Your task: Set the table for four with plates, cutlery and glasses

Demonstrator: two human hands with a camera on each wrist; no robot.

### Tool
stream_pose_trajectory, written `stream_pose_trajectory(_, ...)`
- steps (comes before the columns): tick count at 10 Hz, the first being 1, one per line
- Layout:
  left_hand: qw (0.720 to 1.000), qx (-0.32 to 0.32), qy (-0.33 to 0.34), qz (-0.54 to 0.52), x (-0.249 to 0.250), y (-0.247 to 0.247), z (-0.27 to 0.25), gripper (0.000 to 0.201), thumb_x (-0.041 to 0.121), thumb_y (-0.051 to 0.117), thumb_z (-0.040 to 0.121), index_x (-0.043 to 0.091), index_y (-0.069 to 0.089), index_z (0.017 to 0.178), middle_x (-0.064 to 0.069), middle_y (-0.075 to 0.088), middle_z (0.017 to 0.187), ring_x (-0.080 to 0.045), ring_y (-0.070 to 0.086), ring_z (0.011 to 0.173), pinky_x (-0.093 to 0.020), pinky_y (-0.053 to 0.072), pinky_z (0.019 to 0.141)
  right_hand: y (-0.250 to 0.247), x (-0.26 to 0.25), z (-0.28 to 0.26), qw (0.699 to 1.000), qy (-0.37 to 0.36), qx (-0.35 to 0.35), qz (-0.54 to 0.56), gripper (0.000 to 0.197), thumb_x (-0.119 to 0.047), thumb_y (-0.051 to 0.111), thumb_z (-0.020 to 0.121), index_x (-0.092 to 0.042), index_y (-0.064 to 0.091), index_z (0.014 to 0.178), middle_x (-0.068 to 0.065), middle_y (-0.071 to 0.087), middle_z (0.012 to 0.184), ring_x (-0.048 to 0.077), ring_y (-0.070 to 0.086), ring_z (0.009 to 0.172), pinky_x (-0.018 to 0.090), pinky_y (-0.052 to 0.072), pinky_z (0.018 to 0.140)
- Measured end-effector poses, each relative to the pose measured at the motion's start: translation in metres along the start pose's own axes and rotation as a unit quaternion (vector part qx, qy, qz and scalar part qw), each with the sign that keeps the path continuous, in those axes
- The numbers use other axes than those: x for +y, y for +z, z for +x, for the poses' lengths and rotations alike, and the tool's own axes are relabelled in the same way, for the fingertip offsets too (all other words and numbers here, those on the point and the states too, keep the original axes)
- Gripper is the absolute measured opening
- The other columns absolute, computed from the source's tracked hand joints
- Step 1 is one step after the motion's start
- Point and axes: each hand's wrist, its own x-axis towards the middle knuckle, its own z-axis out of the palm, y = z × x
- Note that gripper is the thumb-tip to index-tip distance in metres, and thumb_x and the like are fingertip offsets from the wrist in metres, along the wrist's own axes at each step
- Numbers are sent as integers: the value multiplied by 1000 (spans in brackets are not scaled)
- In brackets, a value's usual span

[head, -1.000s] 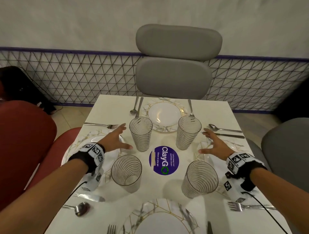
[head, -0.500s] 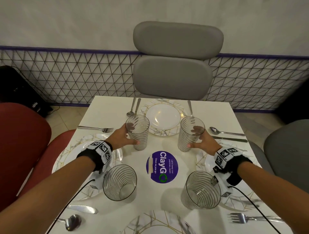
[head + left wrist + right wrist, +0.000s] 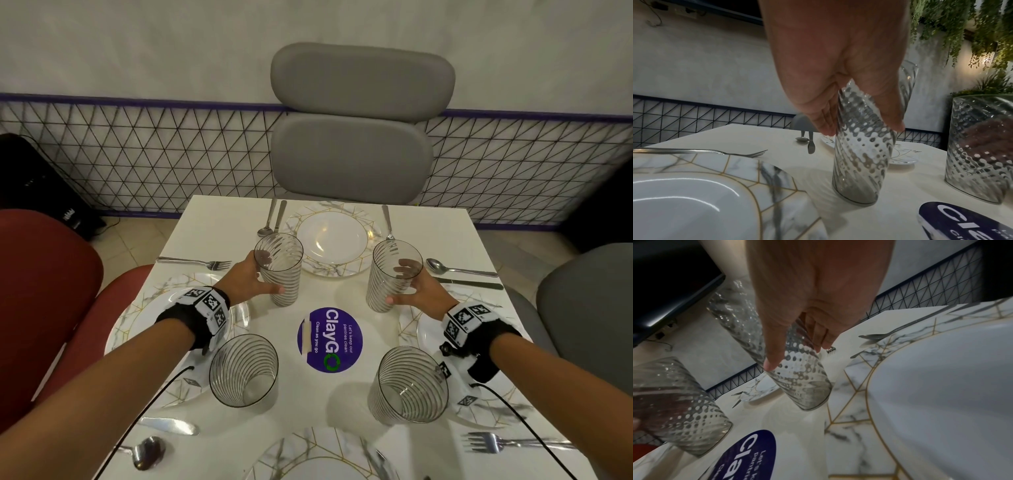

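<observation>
On the white table [image 3: 219, 226] my left hand [image 3: 251, 281] grips the far left ribbed glass [image 3: 281, 270], thumb in front and fingers behind. The left wrist view shows that glass [image 3: 861, 154] upright with its base on the table. My right hand [image 3: 416, 291] grips the far right glass [image 3: 392, 274] the same way; the right wrist view shows this glass [image 3: 797, 374] under my thumb. Two more glasses stand nearer me, one left [image 3: 244, 370] and one right [image 3: 407, 383]. Marbled plates lie at the far side [image 3: 330, 238], left [image 3: 137, 322], right [image 3: 411, 329] and near edge [image 3: 308, 459].
Cutlery flanks each plate: a fork [image 3: 195, 262] at left, a spoon [image 3: 459, 269] and knife [image 3: 469, 283] at right, a fork [image 3: 513, 443] and spoon [image 3: 147, 452] near me. A purple round sticker [image 3: 329, 339] marks the centre. Grey chairs [image 3: 356, 137] and a red chair [image 3: 44, 294] surround the table.
Both hands went from open, reaching toward the far glasses, to gripping them. The two glasses now stand slightly farther from me, nearer the far plate.
</observation>
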Motion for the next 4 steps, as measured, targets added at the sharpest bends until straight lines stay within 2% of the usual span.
stream_pose_trajectory(2,1000,7,-9,-6,2,0,-4,64,18,81,71,20,36,117,3,50,113,-13,48,104,-21,35,87,1,-1,-2,1000,12,3,4,86,4,79,64,-11,32,134,3,47,124,24,45,123,44,33,112)
stream_pose_trajectory(3,1000,1,-19,-9,3,-1,-4,75,19,81,70,12,35,130,2,50,117,-14,47,108,-22,36,92,0,-1,-1,999,13,-14,-38,93,-2,81,63,-12,27,137,0,44,126,23,41,129,35,31,110)
stream_pose_trajectory(4,999,-14,-34,-14,-1,-9,-5,100,23,83,67,8,21,144,-4,44,139,-19,44,123,-29,36,103,-7,-1,-10,997,15,-8,-72,100,-8,83,62,-13,22,141,4,42,136,22,37,132,29,29,102)
